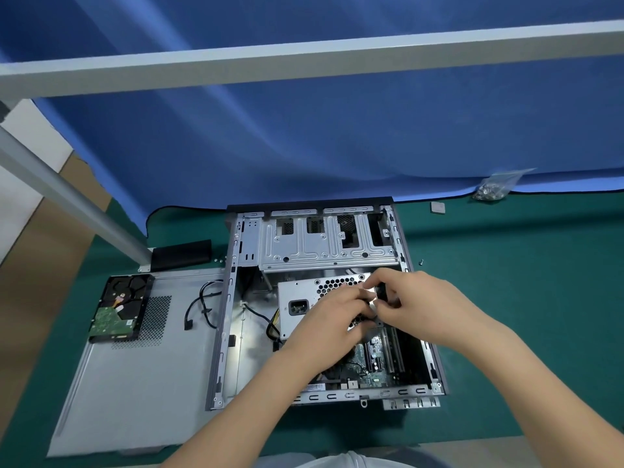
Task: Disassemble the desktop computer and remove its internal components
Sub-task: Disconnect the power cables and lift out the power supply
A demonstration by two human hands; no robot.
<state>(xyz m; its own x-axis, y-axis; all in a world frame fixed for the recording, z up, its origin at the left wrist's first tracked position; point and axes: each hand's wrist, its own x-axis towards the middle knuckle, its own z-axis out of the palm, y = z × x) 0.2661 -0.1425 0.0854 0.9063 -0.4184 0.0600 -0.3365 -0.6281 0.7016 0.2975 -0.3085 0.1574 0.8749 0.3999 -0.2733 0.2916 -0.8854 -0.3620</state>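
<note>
Over open case [236,332]: left hand [332,319] and right hand [410,298], fingers curled, pinching small dark part [380,293] too hidden to identify; motherboard [374,359] partly covered by forearms.

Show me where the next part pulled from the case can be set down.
Free: the side panel's near half, below the hard drive and left of the case; also the green mat right of the case, below the screw bag. Crowded: inside the case, where both hands work over the power supply.
</note>
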